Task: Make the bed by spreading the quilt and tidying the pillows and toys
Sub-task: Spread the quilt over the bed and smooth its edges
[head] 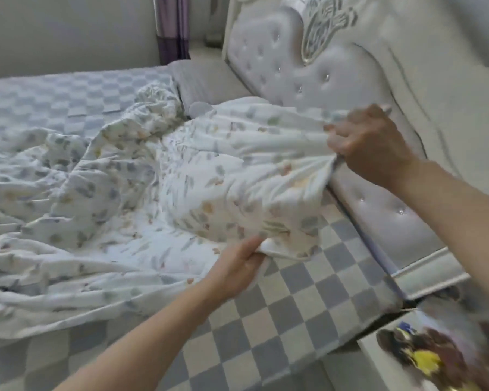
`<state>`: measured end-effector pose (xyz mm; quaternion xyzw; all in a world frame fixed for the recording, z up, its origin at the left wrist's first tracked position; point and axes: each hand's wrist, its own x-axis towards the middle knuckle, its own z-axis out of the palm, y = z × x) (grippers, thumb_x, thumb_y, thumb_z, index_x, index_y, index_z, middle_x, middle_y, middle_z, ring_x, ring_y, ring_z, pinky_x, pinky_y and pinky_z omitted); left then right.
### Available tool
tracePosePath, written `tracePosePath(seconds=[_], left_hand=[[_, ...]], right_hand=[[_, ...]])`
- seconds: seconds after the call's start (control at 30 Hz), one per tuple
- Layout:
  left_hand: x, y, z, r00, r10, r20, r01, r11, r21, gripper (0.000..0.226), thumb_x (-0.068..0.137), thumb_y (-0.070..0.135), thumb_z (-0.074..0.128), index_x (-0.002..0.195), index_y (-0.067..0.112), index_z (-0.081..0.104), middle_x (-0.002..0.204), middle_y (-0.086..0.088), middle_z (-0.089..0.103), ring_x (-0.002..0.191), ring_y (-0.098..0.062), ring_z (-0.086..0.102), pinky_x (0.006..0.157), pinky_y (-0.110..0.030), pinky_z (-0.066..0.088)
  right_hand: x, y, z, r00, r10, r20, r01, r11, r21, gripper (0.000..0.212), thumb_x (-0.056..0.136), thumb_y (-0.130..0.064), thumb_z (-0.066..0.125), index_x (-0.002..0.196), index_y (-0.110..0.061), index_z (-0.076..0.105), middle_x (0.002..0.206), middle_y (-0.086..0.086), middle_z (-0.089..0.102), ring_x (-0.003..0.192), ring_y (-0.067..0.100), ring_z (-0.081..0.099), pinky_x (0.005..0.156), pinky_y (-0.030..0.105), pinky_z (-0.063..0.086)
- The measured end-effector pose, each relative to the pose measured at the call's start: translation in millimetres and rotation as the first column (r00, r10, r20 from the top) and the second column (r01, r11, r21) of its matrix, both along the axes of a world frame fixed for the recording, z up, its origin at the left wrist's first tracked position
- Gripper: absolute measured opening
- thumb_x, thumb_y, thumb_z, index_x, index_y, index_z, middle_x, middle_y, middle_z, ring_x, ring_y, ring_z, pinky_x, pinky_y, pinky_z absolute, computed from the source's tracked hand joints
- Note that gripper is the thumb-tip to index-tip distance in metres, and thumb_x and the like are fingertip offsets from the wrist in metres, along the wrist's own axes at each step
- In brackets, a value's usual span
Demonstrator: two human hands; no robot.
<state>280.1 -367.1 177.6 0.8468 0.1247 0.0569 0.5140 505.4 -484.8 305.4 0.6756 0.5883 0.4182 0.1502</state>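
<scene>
- The right hand grips a bunched edge of the quilt up near the headboard, fingers curled round the gathered cloth and the fabric fanning out in tight folds from the fist.
- The left hand holds the quilt's lower edge below and to the left of the right hand, thumb over the fold and fingers seemingly tucked under it.
- Between the two hands the quilt hangs in a loose hump; away to the left of both hands it lies crumpled over the checkered sheet.
- Beyond the right hand, further along the headboard, a grey pillow rests against the bed's head, partly hidden by the rumpled cloth.
- Judgement: the step in hand is finding and stretching the quilt's top edge.
- To do it well, the person should likely work the hands apart along the hem until it runs taut, then lift and shake so the far bulk unfolds.
- Pulling from a bunched fistful risks dragging the quilt askew; a pinch nearer the true corners would lay it squarer.
</scene>
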Motion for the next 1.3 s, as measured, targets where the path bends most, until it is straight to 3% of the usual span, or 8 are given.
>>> tracePosePath(seconds=[0.1,0.2,0.27,0.43,0.6,0.73,0.97,1.3], left_hand=[[11,-58,-35,0.984,-0.103,-0.146,0.107,0.994,0.026,0.024,0.095,0.022,0.042,0.106,0.012,0.060,0.110,-0.009,0.065,0.106,-0.025,0.057,0.085,-0.031,0.041],[8,-93,-76,0.891,-0.247,-0.380,0.285,0.958,0.044,0.024,0.096,0.024,0.040,0.118,0.018,0.049,0.115,-0.012,0.061,0.108,-0.029,0.055,0.083,-0.032,0.040],[-4,-103,-106,0.780,-0.365,-0.508,0.408,0.912,-0.028,0.040,0.096,0.028,0.041,0.136,0.024,0.034,0.134,-0.009,0.051,0.123,-0.023,0.047,0.094,-0.029,0.037],[-36,-77,-165,0.606,-0.380,-0.698,0.488,0.872,-0.051,0.055,0.096,0.027,0.042,0.146,0.024,0.019,0.151,-0.001,0.029,0.136,-0.018,0.033,0.107,-0.027,0.030],[-53,-51,-203,0.517,-0.298,-0.803,0.549,0.835,0.044,0.046,0.095,0.028,0.044,0.138,0.022,0.031,0.144,0.000,0.035,0.127,-0.017,0.043,0.101,-0.029,0.039],[-43,-40,-222,0.671,-0.165,-0.723,0.456,0.861,0.226,0.029,0.094,0.026,0.047,0.122,0.027,0.045,0.129,0.000,0.049,0.117,-0.018,0.050,0.093,-0.029,0.044],[82,9,-210,0.909,0.030,-0.415,0.198,0.847,0.494,0.032,0.090,0.005,0.052,0.121,0.006,0.056,0.128,-0.013,0.053,0.114,-0.032,0.052,0.088,-0.039,0.044],[261,73,-188,0.960,-0.054,-0.275,0.232,0.701,0.674,0.031,0.090,0.000,0.046,0.118,0.003,0.059,0.130,-0.017,0.053,0.115,-0.038,0.051,0.097,-0.047,0.043]], right_hand=[[22,-78,-60,0.907,-0.409,-0.101,0.396,0.909,-0.126,0.015,0.060,0.001,0.051,0.059,-0.010,0.061,0.056,0.008,0.058,0.057,0.027,0.058,0.058,0.030,0.040],[24,-130,-107,0.582,-0.785,-0.214,0.709,0.618,-0.339,0.025,0.077,-0.005,0.052,0.094,-0.017,0.065,0.093,0.003,0.068,0.093,0.025,0.060,0.081,0.029,0.039],[17,-153,-141,0.345,-0.905,-0.250,0.767,0.425,-0.480,0.029,0.088,-0.015,0.049,0.115,-0.024,0.056,0.119,-0.001,0.059,0.115,0.021,0.049,0.095,0.029,0.032],[-12,-174,-221,-0.096,-0.885,-0.455,0.709,0.260,-0.655,0.036,0.090,-0.009,0.040,0.119,-0.023,0.057,0.128,0.010,0.050,0.122,0.030,0.042,0.099,0.035,0.036],[-30,-175,-278,-0.311,-0.737,-0.600,0.662,0.284,-0.693,0.040,0.086,-0.004,0.041,0.120,-0.016,0.058,0.127,0.014,0.053,0.117,0.034,0.048,0.093,0.036,0.043],[-27,-174,-310,-0.356,-0.645,-0.676,0.697,0.298,-0.652,0.035,0.087,-0.001,0.042,0.115,-0.011,0.059,0.124,0.014,0.053,0.112,0.035,0.051,0.091,0.038,0.045],[23,-164,-348,-0.333,-0.500,-0.799,0.804,0.292,-0.518,0.032,0.088,0.001,0.044,0.118,-0.010,0.052,0.129,0.013,0.045,0.108,0.031,0.052,0.085,0.033,0.041],[54,-170,-379,-0.327,-0.256,-0.910,0.884,0.257,-0.390,0.016,0.093,-0.007,0.045,0.105,-0.007,0.055,0.144,0.006,0.030,0.115,0.025,0.050,0.089,0.032,0.040]])
